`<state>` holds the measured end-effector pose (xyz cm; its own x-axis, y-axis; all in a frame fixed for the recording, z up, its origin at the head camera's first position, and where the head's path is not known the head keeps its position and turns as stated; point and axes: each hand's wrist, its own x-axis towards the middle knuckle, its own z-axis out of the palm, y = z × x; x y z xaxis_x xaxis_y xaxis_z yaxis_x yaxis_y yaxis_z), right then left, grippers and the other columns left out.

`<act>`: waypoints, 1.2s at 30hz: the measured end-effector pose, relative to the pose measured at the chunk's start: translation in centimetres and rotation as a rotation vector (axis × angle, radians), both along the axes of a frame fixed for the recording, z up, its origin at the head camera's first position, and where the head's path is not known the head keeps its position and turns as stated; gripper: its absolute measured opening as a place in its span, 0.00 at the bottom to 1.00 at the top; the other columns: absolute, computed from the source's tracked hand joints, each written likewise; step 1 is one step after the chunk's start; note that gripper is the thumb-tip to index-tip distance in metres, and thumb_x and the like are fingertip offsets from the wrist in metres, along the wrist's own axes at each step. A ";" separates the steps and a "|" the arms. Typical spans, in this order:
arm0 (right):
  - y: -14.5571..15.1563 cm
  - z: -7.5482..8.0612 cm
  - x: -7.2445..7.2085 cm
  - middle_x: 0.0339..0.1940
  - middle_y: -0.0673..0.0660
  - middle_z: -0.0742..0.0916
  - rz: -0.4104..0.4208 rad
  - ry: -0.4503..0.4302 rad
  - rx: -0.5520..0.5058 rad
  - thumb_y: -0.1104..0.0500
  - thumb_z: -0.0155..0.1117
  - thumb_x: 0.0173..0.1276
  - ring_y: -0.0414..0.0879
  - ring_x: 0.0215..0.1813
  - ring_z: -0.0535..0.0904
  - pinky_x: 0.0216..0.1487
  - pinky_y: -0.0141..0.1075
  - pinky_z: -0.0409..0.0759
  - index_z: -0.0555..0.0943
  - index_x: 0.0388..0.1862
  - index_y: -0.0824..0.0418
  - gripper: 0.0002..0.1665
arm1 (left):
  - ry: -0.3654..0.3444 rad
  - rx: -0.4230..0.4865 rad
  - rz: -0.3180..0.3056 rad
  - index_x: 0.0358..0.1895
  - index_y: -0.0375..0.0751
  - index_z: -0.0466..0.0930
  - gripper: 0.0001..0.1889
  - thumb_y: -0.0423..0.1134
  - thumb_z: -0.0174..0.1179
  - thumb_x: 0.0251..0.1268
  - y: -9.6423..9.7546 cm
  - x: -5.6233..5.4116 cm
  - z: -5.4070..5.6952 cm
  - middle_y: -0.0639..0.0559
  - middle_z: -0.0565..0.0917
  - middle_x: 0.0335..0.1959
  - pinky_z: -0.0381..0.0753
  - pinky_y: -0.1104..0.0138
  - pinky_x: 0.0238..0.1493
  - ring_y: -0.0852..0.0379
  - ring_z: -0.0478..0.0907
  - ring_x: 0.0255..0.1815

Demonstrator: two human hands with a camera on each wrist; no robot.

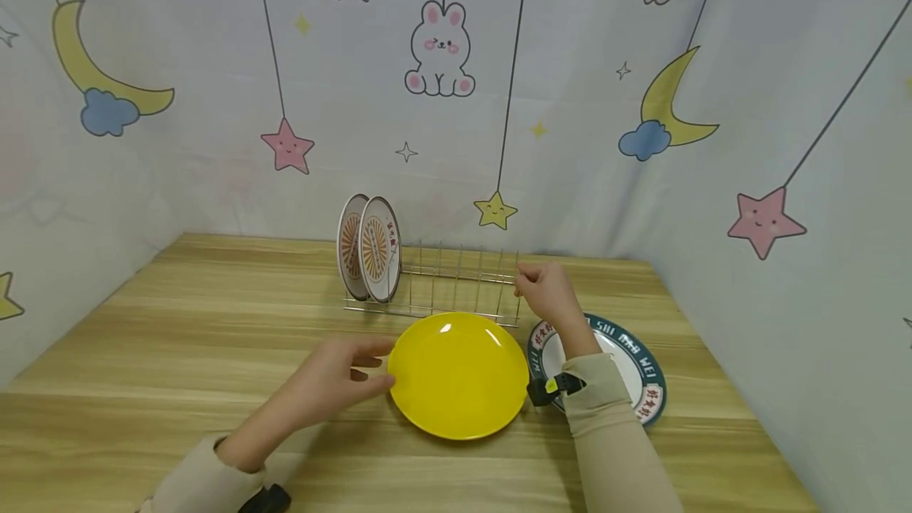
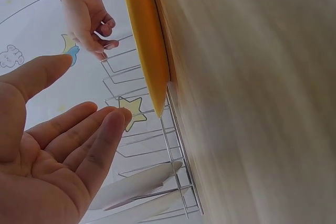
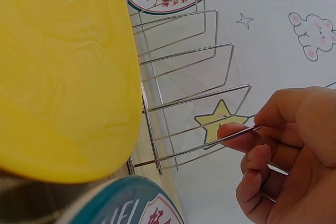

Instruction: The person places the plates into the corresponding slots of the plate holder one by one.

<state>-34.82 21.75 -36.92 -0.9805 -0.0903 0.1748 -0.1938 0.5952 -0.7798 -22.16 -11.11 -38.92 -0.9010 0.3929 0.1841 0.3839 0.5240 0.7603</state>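
A wire dish rack (image 1: 456, 279) stands on the table, and my right hand (image 1: 552, 295) pinches its right end wire between thumb and forefinger, as the right wrist view shows. Two white plates with orange sunburst prints (image 1: 378, 248) stand upright at the rack's left end. In front of the rack lies a yellow plate (image 1: 459, 377). My left hand (image 1: 345, 374) is at the yellow plate's left rim, fingers spread and loosely bent, holding nothing. In the left wrist view, its thumb and fingers (image 2: 100, 145) are apart.
A white plate with a green lettered rim (image 1: 644, 362) lies right of the yellow plate, partly hidden under my right forearm. The wooden table (image 1: 178, 355) meets a printed cloth backdrop (image 1: 342, 85) behind and at both sides.
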 end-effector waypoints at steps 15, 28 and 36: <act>0.1 -0.1 0.0 0.59 0.58 0.83 0.000 0.007 -0.004 0.60 0.55 0.72 0.41 0.13 0.54 0.15 0.30 0.54 0.90 0.36 0.62 0.16 | -0.021 0.005 -0.011 0.57 0.29 0.80 0.24 0.40 0.70 0.61 0.5 2.2 0.5 0.38 0.81 0.56 0.84 0.62 0.45 0.40 0.82 0.51; 0.2 -0.1 -0.1 0.54 0.60 0.86 0.006 0.007 -0.014 0.61 0.55 0.72 0.41 0.14 0.55 0.15 0.30 0.54 0.90 0.38 0.62 0.15 | -0.037 -0.102 0.051 0.55 0.30 0.81 0.26 0.43 0.72 0.57 0.6 2.4 -0.4 0.38 0.83 0.53 0.85 0.59 0.42 0.45 0.85 0.44; 0.2 -0.1 -0.1 0.57 0.61 0.84 0.011 0.010 -0.020 0.61 0.55 0.71 0.41 0.13 0.54 0.15 0.30 0.54 0.90 0.32 0.61 0.16 | -0.098 -0.072 -0.047 0.56 0.27 0.80 0.27 0.43 0.71 0.59 0.8 1.9 -0.8 0.35 0.82 0.54 0.85 0.61 0.42 0.46 0.85 0.44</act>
<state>-34.94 21.97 -37.03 -0.9777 -0.0969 0.1862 -0.2077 0.5771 -0.7898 -20.23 -10.35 -39.69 -0.8934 0.4444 0.0657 0.3351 0.5620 0.7562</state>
